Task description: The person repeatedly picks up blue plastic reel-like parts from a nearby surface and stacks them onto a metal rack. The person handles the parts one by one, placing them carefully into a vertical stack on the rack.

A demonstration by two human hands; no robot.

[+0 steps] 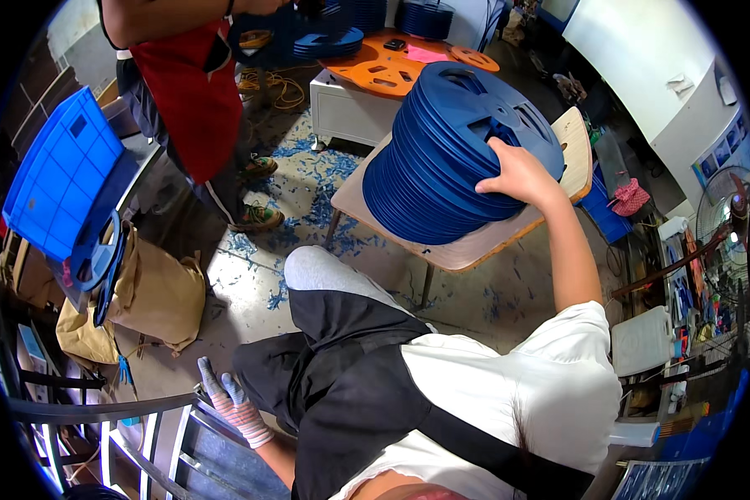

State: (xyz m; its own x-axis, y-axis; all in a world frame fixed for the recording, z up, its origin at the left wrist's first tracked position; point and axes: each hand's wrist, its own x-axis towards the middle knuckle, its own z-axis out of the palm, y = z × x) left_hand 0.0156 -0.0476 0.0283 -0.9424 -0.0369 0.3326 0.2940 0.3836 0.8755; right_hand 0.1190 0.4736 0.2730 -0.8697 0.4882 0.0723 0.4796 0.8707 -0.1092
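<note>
Seen from above, a seated person's bare right hand point(521, 173) rests on a tall, leaning stack of blue discs point(450, 158) on a small wooden surface point(475, 246). Its fingers point(496, 185) curl over the stack's upper edge, pressed against the discs. The gloved left hand point(229, 400) hangs low beside a metal rack point(142, 425), fingers loosely together, holding nothing. Steadying the stack well probably calls for even pressure, since it tilts. Another person in a red apron point(193, 92) stands nearby.
</note>
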